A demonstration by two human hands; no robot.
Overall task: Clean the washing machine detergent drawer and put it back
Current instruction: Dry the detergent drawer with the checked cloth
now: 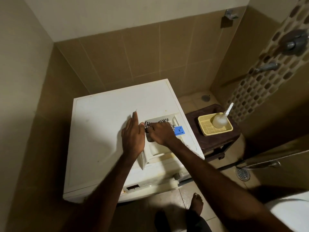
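The white detergent drawer [156, 152] lies on top of the white washing machine [103, 124], at its right side, with a blue insert [179, 130] at its far right. My right hand [161, 133] grips a black-and-white checked cloth [163, 121] and presses it into the drawer's far compartments. My left hand [133, 134] rests with straight fingers against the drawer's left side, steadying it. Part of the drawer is hidden under both hands.
A dark wooden stool [215, 141] stands right of the machine, carrying a yellow basket [207, 129] with a cloudy squeeze bottle [220, 120]. Shower taps [267, 66] are on the right wall. A floor drain [243, 174] and my bare foot [197, 202] are below.
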